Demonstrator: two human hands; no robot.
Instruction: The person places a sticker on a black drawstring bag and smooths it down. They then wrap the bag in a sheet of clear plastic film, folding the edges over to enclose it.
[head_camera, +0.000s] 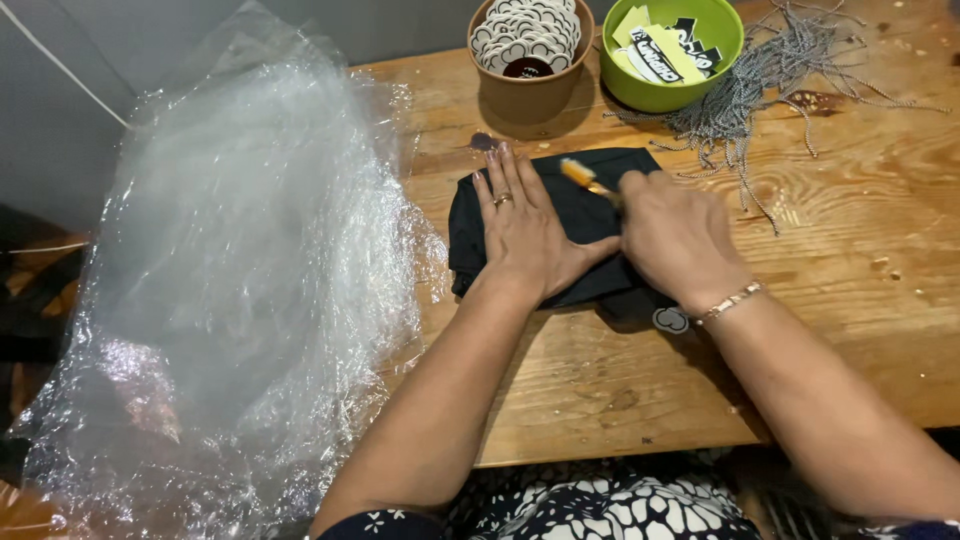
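A folded black garment (590, 215) lies on the wooden table (850, 300). My left hand (520, 230) rests flat on its left part, fingers spread, a ring on one finger. My right hand (675, 240), with a bracelet at the wrist, is closed around a small tool whose orange tip (577, 173) pokes out over the cloth's upper middle. A round white tag (671, 320) shows at the garment's lower right corner.
A big heap of clear plastic bags (240, 290) covers the table's left side. Behind the garment stand a brown cup of round white tags (527, 50) and a green bowl of printed cards (672, 50). Grey strings (780, 80) lie scattered at the far right.
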